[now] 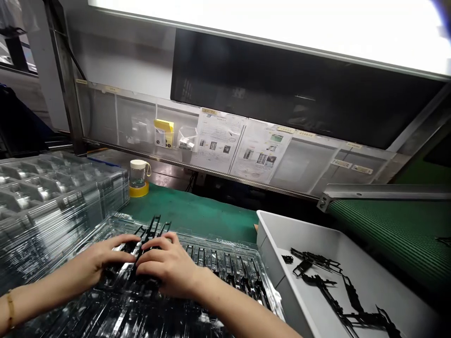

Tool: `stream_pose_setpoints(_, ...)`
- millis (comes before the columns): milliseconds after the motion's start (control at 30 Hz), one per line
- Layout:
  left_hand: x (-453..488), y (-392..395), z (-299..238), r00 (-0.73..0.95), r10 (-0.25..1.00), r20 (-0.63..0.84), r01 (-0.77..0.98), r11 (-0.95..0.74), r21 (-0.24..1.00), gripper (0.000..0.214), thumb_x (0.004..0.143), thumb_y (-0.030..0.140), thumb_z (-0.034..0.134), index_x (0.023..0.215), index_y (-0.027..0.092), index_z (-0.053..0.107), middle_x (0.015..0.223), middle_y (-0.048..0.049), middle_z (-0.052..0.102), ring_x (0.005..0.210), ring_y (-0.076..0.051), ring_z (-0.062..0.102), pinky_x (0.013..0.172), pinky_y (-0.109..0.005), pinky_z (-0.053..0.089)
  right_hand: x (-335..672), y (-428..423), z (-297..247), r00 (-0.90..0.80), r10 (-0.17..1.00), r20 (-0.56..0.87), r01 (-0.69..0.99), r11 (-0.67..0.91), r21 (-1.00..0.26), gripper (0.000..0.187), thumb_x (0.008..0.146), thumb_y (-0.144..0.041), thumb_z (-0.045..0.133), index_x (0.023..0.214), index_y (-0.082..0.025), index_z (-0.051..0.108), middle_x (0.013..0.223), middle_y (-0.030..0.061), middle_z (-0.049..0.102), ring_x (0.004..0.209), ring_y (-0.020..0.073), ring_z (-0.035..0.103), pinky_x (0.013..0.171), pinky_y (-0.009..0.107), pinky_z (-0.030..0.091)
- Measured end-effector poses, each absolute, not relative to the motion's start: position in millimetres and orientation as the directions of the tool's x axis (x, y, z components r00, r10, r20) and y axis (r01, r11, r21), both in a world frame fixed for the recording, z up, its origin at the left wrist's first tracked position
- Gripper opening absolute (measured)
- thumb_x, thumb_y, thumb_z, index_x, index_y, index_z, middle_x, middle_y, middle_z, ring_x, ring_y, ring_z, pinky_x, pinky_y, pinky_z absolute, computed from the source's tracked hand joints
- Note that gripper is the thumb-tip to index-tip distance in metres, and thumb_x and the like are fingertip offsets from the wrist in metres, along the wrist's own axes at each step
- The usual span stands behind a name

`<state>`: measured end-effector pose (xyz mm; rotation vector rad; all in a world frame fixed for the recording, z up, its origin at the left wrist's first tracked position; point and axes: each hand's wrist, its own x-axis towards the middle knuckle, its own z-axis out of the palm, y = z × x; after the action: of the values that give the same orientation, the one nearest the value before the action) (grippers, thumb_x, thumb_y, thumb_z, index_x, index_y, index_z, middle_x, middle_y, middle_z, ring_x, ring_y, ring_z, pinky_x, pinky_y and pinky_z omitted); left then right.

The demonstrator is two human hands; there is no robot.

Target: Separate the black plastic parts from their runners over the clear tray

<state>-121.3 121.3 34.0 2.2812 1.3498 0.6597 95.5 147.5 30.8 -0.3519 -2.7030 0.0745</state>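
Observation:
A clear plastic tray (pixel 225 245) lies on the green mat in front of me, its slots filled with several black plastic parts (pixel 229 265). My left hand (pixel 97 260) and my right hand (pixel 169 267) both rest on the tray's left half, fingers curled over a black part (pixel 153 227) whose prongs stick up past my fingertips. Both hands touch that part; how firmly each grips it is hidden by the fingers.
A tall stack of clear trays (pixel 52 197) stands at the left. A white bin (pixel 369 281) with loose black parts (pixel 331 281) sits at the right, beside a green conveyor belt (pixel 394 230). A small jar on yellow tape (pixel 138 178) stands behind; instruction sheets (pixel 239 148) hang on the back panel.

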Motion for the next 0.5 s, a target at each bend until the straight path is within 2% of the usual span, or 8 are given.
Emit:
stream_pose_setpoints(100,-125.8,119.9,18.7,0.415,0.901,0.128,0.763,-0.421,0.491,0.057,0.056,0.002,0.038,0.094,0.04,0.057,0.121,0.0033,0.045,0.113,-0.025,0.035,0.093,-0.043,0.028,86.4,151.7,16.8,-0.888,0.323,0.329,0.303,0.947,-0.111,0.027,0.071,-0.021,0.048,0.097,-0.023,0.052,0.109,-0.001,0.05,0.104,0.0141,0.036,0.085,0.028,0.026)
stream_pose_setpoints(200,-127.8,115.5,10.8,0.349,0.929,0.125,0.805,-0.365,0.468,0.045,0.06,0.016,0.051,0.099,0.039,0.054,0.122,0.0014,0.043,0.117,-0.031,0.026,0.093,-0.052,0.023,88.8,149.0,12.2,-0.852,0.421,0.311,0.386,0.907,-0.171,0.03,0.072,-0.038,0.052,0.1,-0.028,0.053,0.116,0.0,0.042,0.103,0.0159,0.035,0.085,0.029,0.027)
stream_pose_setpoints(333,-125.5,112.1,9.2,0.317,0.94,0.126,0.821,-0.339,0.46,0.03,0.063,0.034,0.058,0.092,0.04,0.058,0.125,0.0008,0.039,0.116,-0.032,0.026,0.093,-0.056,0.019,100.4,136.1,18.7,-0.83,0.498,0.253,0.44,0.862,-0.253,0.052,0.068,-0.057,0.046,0.112,-0.031,0.043,0.115,0.0027,0.044,0.105,0.0206,0.033,0.088,0.038,0.025)
stream_pose_setpoints(500,-112.2,105.6,11.3,0.324,0.927,0.188,0.794,-0.375,0.478,0.039,0.066,0.04,0.057,0.104,0.041,0.05,0.124,0.0025,0.04,0.117,-0.029,0.028,0.096,-0.052,0.015,111.8,121.5,26.7,-0.789,0.572,0.223,0.492,0.806,-0.328,0.077,0.057,-0.066,0.049,0.119,-0.024,0.036,0.121,0.0088,0.038,0.111,0.0255,0.027,0.093,0.044,0.018)
